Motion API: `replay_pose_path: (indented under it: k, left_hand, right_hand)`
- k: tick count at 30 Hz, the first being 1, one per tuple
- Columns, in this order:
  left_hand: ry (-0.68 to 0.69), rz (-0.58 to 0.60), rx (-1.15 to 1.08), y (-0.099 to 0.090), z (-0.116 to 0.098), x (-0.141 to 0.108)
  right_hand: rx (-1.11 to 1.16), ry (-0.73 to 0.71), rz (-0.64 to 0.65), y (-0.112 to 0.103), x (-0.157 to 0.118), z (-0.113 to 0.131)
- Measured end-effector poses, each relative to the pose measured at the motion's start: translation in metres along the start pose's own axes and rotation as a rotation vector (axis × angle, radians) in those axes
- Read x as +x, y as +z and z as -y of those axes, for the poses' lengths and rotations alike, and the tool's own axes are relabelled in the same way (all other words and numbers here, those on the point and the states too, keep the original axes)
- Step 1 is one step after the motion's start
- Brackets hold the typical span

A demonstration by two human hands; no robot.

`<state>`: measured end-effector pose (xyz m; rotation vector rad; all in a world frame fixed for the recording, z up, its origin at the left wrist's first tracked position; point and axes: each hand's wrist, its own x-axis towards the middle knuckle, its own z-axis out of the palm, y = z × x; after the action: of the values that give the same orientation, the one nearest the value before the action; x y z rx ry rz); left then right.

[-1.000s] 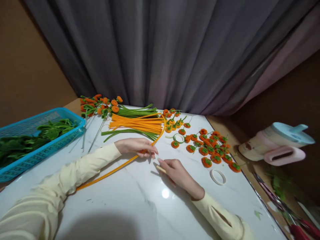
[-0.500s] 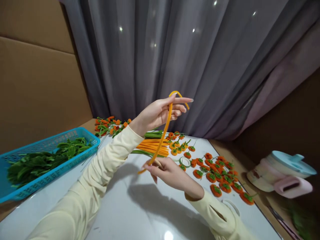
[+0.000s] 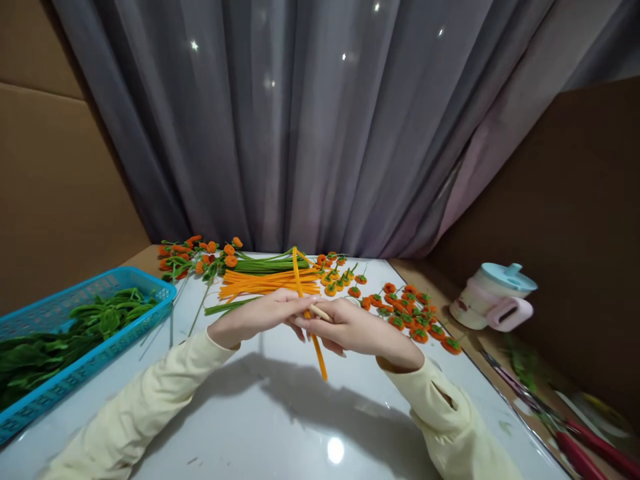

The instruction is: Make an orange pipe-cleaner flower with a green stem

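Over the middle of the white table, my left hand (image 3: 265, 315) and my right hand (image 3: 357, 327) meet at the fingertips. An orange pipe cleaner (image 3: 297, 270) crosses between them, one end rising behind the fingers and the other hanging below. My left thumb and fingers are closed on it where it crosses a short, pale wooden stick (image 3: 321, 313). The right hand grips that stick; its far end is hidden by the fingers. Behind the hands lie a bundle of orange pipe cleaners (image 3: 265, 283) and a bundle of green ones (image 3: 263, 267).
Orange pieces with green tops (image 3: 410, 307) spread right of the hands, beside smaller yellow ones (image 3: 336, 281). Orange flowers (image 3: 200, 257) lie back left. A blue basket (image 3: 167, 293) holds green leaves (image 3: 110, 317). At right stand a lidded cup (image 3: 480, 293) and red-handled pliers (image 3: 590, 443).
My left hand has come down from its raised position to meet the right hand. The pipe cleaner, earlier stretched between both hands, now crosses the stick. The view has shifted.
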<state>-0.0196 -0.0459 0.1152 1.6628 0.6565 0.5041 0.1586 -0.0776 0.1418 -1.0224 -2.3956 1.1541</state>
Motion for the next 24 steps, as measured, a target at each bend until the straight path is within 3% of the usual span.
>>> replay_pose_path:
  k: [3, 6, 9, 14, 19, 24]
  left_hand:
    - [0.0, -0.169, 0.1, -0.005, -0.006, -0.002]
    - [-0.043, -0.206, 0.033, -0.015, -0.008, -0.008]
    - [-0.066, -0.184, -0.074, -0.015, -0.013, -0.016]
    - [-0.089, -0.155, -0.104, 0.003, -0.027, -0.026]
    - [-0.066, -0.199, -0.019, 0.013, -0.03, -0.029]
    - [0.035, -0.253, 0.046, 0.019, -0.033, -0.038]
  right_hand:
    - [-0.133, -0.009, -0.171, -0.005, -0.011, -0.006]
    - [-0.276, -0.009, -0.287, -0.015, -0.021, -0.013]
    - [-0.348, -0.043, -0.192, -0.019, -0.025, -0.016]
    - [-0.381, -0.194, -0.1, -0.006, -0.023, -0.016]
    - [-0.247, -0.165, 0.133, 0.001, -0.019, -0.013]
    - [-0.26, -0.174, 0.108, 0.006, -0.022, 0.0]
